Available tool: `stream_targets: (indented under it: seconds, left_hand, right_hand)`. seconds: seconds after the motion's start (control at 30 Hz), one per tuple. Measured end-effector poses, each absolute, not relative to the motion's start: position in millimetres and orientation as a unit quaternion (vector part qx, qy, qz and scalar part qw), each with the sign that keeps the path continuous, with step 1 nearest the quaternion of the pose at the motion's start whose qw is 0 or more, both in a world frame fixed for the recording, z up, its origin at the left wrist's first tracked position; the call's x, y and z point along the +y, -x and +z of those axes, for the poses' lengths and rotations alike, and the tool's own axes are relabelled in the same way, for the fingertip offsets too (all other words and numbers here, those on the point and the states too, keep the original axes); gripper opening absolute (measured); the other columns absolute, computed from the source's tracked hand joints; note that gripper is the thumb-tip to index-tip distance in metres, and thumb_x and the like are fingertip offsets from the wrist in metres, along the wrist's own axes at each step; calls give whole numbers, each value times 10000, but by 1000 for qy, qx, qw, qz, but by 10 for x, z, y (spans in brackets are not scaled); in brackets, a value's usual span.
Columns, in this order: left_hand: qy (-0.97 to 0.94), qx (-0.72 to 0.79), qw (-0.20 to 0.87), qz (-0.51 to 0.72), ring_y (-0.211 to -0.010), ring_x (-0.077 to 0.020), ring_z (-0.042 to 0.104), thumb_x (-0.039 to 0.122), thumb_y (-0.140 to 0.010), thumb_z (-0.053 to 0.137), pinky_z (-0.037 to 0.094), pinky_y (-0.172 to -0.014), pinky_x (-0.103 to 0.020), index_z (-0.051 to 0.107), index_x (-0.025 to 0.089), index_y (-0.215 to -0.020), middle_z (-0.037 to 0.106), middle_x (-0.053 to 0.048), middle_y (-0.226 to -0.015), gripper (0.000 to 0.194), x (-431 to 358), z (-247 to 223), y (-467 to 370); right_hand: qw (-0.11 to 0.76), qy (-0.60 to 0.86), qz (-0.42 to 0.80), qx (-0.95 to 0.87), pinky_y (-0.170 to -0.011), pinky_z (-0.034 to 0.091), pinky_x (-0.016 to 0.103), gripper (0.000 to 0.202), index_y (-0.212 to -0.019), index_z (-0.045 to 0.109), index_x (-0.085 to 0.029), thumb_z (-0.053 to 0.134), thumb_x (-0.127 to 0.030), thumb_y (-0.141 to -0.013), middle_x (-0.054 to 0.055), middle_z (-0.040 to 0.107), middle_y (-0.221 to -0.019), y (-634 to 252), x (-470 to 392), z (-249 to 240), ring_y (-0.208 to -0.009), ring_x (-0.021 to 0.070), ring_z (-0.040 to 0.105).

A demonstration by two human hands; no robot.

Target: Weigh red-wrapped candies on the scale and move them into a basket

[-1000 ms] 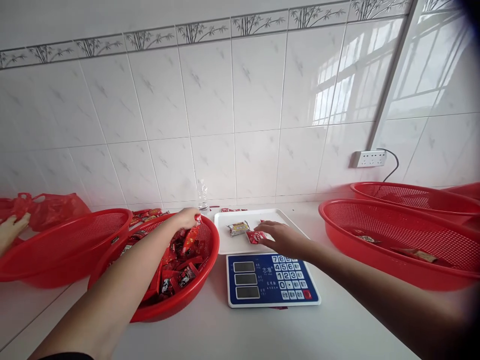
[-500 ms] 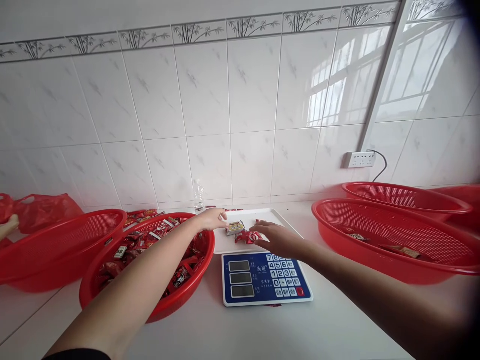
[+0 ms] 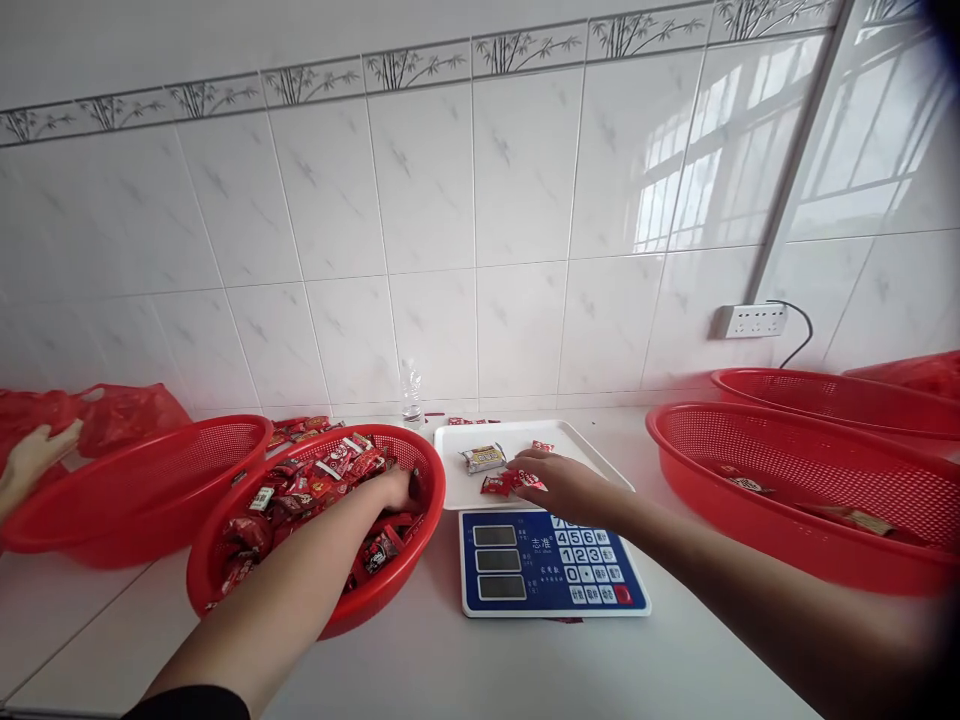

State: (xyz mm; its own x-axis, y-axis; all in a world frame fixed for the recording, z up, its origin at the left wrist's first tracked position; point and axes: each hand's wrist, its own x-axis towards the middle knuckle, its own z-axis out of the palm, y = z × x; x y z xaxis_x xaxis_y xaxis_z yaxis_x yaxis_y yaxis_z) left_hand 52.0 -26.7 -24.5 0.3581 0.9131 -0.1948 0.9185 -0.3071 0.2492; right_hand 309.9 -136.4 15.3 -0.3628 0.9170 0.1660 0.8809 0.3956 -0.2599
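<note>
My left hand (image 3: 396, 489) reaches into the red basket (image 3: 435, 480) of small wrapped snacks (image 3: 307, 490), near its right wall. Its fingers are mostly hidden among the packets. Over the white tray (image 3: 592, 455) of the scale, my right hand (image 3: 555, 475) hovers with fingers stretched out, at or just above the red snack packets (image 3: 496, 484); whether it touches them I cannot tell. A silver-and-yellow packet (image 3: 484, 458) lies just left of its fingertips. The scale's blue keypad panel (image 3: 529, 560) faces me below the tray.
Another red basket (image 3: 127, 530) stands at the left. Behind it, another person's hand (image 3: 37, 455) is by red plastic bags (image 3: 131, 420). At the right, a large red basket (image 3: 795, 540) holds a few packets. A clear bottle (image 3: 412, 392) stands near the wall below a power strip (image 3: 753, 321).
My left hand has moved from the scale tray down and left into the snack basket. My right hand stays over the tray. The view has shifted slightly left.
</note>
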Motion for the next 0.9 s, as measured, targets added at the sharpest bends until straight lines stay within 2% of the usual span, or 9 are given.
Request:
stream_targets:
  seconds: [0.2,0.37,0.47,0.6,0.7,0.8,0.9]
  left_hand:
    - [-808,550,211,-15,-736,-217,620,193,-486,689,461,-617,-246,641,156,-769,681,-52,-791,289,-151,-202,-395]
    - [-781,573,247,25,-724,-180,620,50,-458,661,463,-597,-213,631,192,-817,671,5,-767,387,-73,-71,-238]
    - [-751,604,253,80,-725,-166,622,6,-519,612,472,-584,-213,600,155,-925,657,-32,-829,433,-48,44,-167]
    - [-714,607,283,204,-696,-129,622,58,-668,569,492,-589,-213,477,141,-1124,618,-78,-949,472,-111,281,-281]
    - [-695,521,388,309,-697,-116,619,92,-706,590,507,-638,-225,506,143,-1076,608,-73,-961,383,-234,392,-580]
    - [-736,446,420,290,-771,-135,616,110,-708,610,504,-691,-245,547,135,-1034,605,-83,-991,333,-330,325,-956]
    - [-798,418,366,234,-953,-174,576,104,-690,621,474,-765,-246,539,153,-1085,577,-99,-1103,406,-318,166,-1229]
  right_hand:
    - [141,550,59,-821,-862,433,366,382,-1178,538,-244,421,-369,-836,78,532,-1228,-3087,-1367,145,-1055,234,530]
    - [143,546,62,-823,-846,440,376,355,-1150,556,-278,406,-376,-843,62,564,-1183,-3160,-1383,166,-1056,238,527]
    - [146,548,49,-822,-840,447,369,371,-1159,549,-266,407,-389,-839,60,552,-1205,-3230,-1366,162,-1043,234,538]
    - [148,566,26,-810,-852,444,381,417,-1197,525,-251,397,-421,-839,65,529,-1244,-3326,-1313,140,-1045,244,540]
    - [148,578,22,-802,-870,434,392,429,-1199,527,-234,402,-424,-836,68,538,-1235,-3364,-1276,119,-1054,246,533]
    - [146,579,21,-802,-881,425,382,422,-1193,535,-223,403,-412,-839,73,548,-1223,-3371,-1255,101,-1064,241,528]
    - [142,586,12,-798,-863,433,378,408,-1190,539,-232,415,-393,-835,77,545,-1229,-3388,-1265,105,-1060,245,533]
